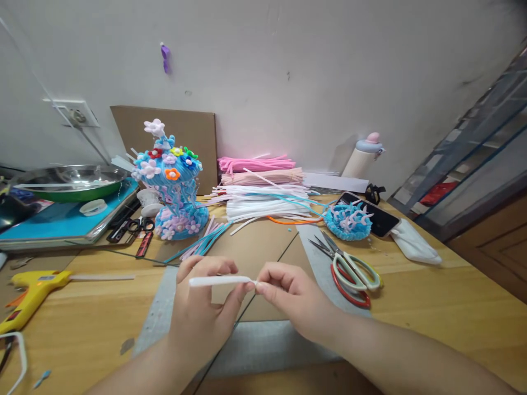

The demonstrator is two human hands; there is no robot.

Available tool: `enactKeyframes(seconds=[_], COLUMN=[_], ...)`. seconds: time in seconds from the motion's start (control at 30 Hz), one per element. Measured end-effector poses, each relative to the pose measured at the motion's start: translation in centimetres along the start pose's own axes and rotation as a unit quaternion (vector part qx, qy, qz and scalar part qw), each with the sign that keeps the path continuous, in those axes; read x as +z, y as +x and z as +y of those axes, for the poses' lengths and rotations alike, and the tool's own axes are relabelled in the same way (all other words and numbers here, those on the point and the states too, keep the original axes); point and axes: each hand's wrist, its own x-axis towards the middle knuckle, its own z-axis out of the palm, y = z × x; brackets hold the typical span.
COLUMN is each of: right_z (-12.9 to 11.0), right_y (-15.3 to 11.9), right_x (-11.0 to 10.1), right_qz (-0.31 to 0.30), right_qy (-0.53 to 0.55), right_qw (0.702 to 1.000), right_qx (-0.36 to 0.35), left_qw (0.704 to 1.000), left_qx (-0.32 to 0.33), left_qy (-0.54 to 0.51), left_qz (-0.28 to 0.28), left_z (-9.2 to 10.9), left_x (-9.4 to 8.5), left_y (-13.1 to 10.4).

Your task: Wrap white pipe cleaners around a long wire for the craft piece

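Note:
A short white pipe cleaner (218,280), perhaps folded double, lies across the fingers of my left hand (206,307). The thumb and forefinger of that hand pinch it near its right end. My right hand (292,296) has thumb and fingertips closed on the thin tip of the same stem, close against the left thumb. Both hands are above a brown cardboard sheet (272,247) on a grey mat (263,345). A long dark thin rod (284,252) runs slantwise beneath the hands.
Behind stand a blue flowered pipe-cleaner ornament (168,170) and bundles of white (267,208) and pink (255,164) stems. Scissors (349,269), a blue woven piece (348,222) and a phone (379,216) lie right. A yellow glue gun (35,291) is left.

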Motion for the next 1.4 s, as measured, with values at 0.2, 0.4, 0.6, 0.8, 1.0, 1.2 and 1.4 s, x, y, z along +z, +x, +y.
enactKeyframes(seconds=[0.2,0.4,0.6,0.8,1.0,1.2,1.4], right_z=[-0.1,-0.4,-0.9,-0.9,-0.3,0.1,0.1], right_y=[-0.1,-0.5,-0.8,-0.6,-0.7,-1.5,-2.0], right_x=[0.0,-0.6,-0.8,-0.4,0.1,0.2,0.1], right_qz=[-0.081,-0.121,-0.124,-0.078,-0.005,0.006,-0.005], right_qy=[0.231,0.278,0.274,0.217,0.017,-0.141,-0.245], right_qw=[0.955,0.934,0.935,0.96,1.0,0.989,0.959], right_qx=[0.168,0.191,0.187,0.159,0.023,-0.05,-0.142], left_qw=[0.99,0.979,0.977,0.982,0.99,0.988,0.99], left_qx=[0.132,0.188,0.204,0.18,0.124,0.154,0.114], left_qy=[0.021,0.08,0.057,0.009,-0.03,-0.018,-0.06], left_qz=[0.049,0.026,-0.008,-0.054,-0.053,-0.021,-0.066], left_z=[-0.6,-0.9,-1.3,-0.7,-0.5,-0.3,-0.2], left_x=[0.1,-0.9,-0.9,-0.7,-0.5,-0.7,-0.6], left_y=[-1.3,-0.6,-0.2,0.1,0.0,-0.2,0.1])
